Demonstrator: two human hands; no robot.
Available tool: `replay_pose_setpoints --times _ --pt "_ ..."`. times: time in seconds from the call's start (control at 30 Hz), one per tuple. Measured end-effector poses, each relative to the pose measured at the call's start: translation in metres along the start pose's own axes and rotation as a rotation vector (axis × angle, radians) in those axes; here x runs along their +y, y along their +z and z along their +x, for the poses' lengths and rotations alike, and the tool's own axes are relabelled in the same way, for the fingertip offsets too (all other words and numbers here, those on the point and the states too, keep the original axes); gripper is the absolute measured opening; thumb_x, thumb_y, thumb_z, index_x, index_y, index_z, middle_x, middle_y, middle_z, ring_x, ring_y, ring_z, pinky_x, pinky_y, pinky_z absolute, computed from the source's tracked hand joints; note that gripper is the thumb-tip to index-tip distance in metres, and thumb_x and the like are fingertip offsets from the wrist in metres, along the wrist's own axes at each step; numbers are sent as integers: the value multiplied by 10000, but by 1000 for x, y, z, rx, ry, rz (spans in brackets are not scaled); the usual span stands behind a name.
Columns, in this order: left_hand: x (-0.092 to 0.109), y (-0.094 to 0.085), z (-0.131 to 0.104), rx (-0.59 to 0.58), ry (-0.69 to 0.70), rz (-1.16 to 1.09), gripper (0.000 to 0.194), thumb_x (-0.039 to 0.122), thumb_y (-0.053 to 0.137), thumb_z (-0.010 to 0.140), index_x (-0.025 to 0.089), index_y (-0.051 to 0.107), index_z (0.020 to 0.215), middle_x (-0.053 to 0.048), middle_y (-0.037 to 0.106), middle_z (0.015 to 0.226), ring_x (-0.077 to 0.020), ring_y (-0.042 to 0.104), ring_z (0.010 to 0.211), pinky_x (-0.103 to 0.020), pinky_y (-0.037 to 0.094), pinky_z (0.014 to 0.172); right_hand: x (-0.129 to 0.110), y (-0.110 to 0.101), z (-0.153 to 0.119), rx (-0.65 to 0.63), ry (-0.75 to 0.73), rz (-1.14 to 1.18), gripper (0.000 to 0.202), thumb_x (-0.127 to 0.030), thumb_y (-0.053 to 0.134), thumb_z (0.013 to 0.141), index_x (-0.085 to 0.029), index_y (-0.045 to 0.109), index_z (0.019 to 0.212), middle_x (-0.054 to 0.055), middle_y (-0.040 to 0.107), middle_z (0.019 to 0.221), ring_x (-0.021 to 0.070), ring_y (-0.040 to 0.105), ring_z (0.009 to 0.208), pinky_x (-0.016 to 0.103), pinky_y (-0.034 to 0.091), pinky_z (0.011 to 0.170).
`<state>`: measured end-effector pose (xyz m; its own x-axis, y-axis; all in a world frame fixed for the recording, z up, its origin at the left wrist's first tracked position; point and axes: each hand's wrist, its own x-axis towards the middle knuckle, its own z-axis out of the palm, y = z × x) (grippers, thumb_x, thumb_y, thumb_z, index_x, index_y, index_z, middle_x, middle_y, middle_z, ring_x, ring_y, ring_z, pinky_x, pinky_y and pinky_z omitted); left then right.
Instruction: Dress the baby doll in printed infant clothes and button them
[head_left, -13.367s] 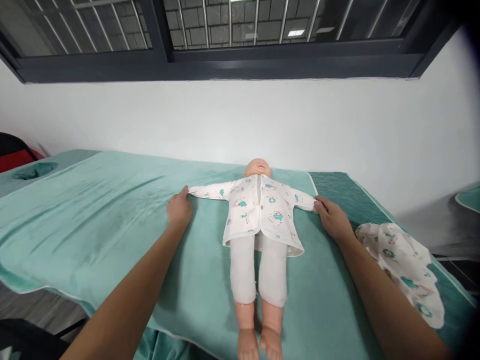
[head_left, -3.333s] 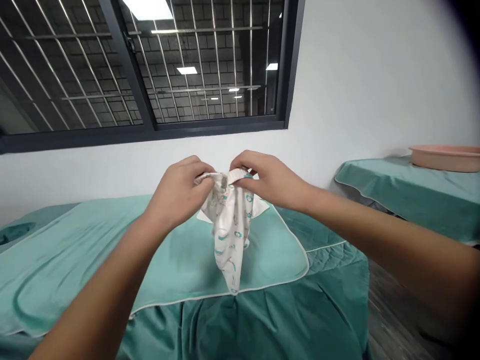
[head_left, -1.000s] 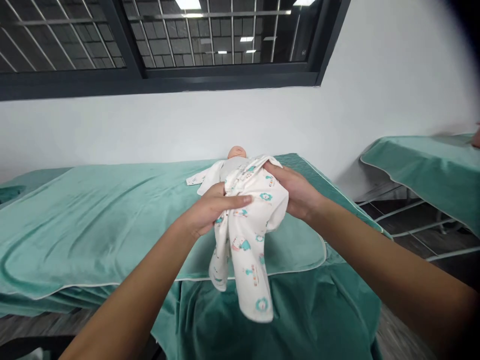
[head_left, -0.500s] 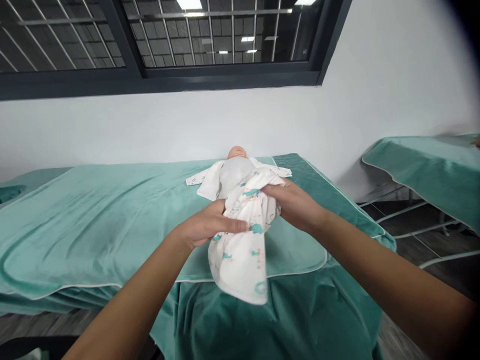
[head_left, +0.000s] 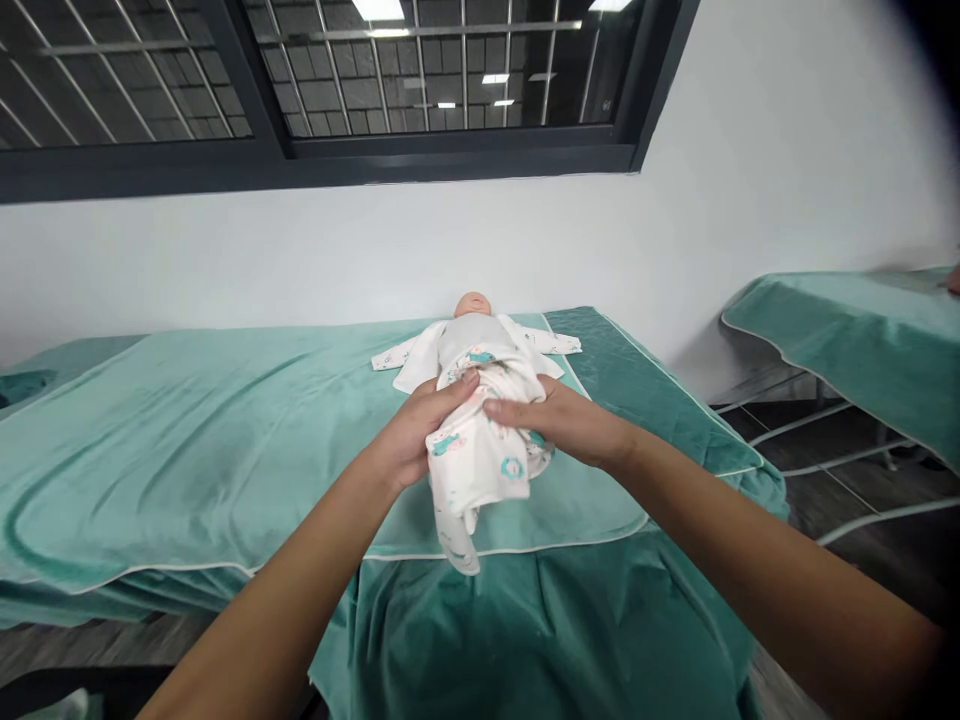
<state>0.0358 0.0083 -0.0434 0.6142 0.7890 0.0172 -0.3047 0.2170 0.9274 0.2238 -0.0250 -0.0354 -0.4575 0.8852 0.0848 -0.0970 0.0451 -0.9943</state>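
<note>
White garment (head_left: pixel 484 475), teal-printed, bunched, gripped by left fingers (head_left: pixel 451 397) and right fingers (head_left: pixel 516 413)

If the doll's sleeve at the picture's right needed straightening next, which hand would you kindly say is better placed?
Probably the right hand, nearer that sleeve; the left hand is at the garment's other side. Both hands hold the garment, so the right would first need freeing.

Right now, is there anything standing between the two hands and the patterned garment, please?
Nothing visible does. The left hand and the right hand both hold the bunched patterned garment directly. The doll lies beyond it on the bed, not between.
</note>
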Motion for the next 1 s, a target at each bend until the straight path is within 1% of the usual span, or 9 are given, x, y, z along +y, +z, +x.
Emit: replay_pose_setpoints --times 0.07,0.17,0.27,0.43,0.63,0.73,0.87,0.93,1.0 --pt "-2 -7 -3 -84 -59 40 495 400 761 772 131 672 1178 -140 741 1031 -247 714 865 -298 557 728 3 0 2 111 -73 128 347 -396 725 808 -188 702 1085 55 744 998 213 677 930 324 523 816" --pt "-5 -13 -5 -172 -116 70 581 292 837 682 131 660 1211 -142 741 1047 -258 713 882 -297 555 738 6 2 4 162 -60 341 337 -350 694 803 -203 693 1106 50 750 994 233 685 934 346 532 836" --pt "-6 -5 -3 -61 4 -17 528 321 784 749 148 651 1231 -126 746 1043 -270 713 929 -328 551 811 6 8 6 190 -90 463 369 -376 630 835 -225 665 1170 43 747 1022 242 686 960 360 536 861" --pt "0 19 7 83 155 -199 433 393 674 855 176 644 1228 -87 738 1077 -238 702 980 -340 528 914 10 18 8 138 -151 471 463 -496 585 885 -228 622 1261 60 730 1084 241 680 999 374 537 885" --pt "-2 19 8 94 108 -187 436 404 667 859 180 643 1232 -89 743 1040 -229 713 912 -331 545 860 23 8 2 -2 -38 321 542 -375 822 706 -190 668 1191 87 730 1082 240 687 966 354 544 860" --pt "-11 9 2 94 31 -114 441 426 689 841 153 669 1186 -113 745 1014 -235 712 886 -319 554 801 20 1 2 68 -70 284 440 -347 812 725 -189 696 1119 77 734 1063 216 685 950 334 536 862" --pt "-15 -2 -4 -73 -94 -9 414 363 758 789 126 691 1122 -115 744 954 -212 703 824 -286 544 746 16 -5 7 204 -135 312 322 -377 760 784 -185 714 1038 62 741 985 185 682 836 293 534 765" --pt "-13 -1 -3 -104 -80 -9 390 296 792 755 121 696 1089 -92 738 888 -186 689 765 -276 537 740 18 -5 9 216 -120 342 312 -393 751 791 -182 716 1018 53 739 921 176 671 774 287 530 720" --pt "-10 1 0 -45 -12 -65 349 295 789 757 121 701 1047 -60 720 816 -154 663 705 -261 529 729 21 -4 10 201 -140 373 311 -394 741 802 -179 716 1026 51 734 908 180 667 779 300 531 744"
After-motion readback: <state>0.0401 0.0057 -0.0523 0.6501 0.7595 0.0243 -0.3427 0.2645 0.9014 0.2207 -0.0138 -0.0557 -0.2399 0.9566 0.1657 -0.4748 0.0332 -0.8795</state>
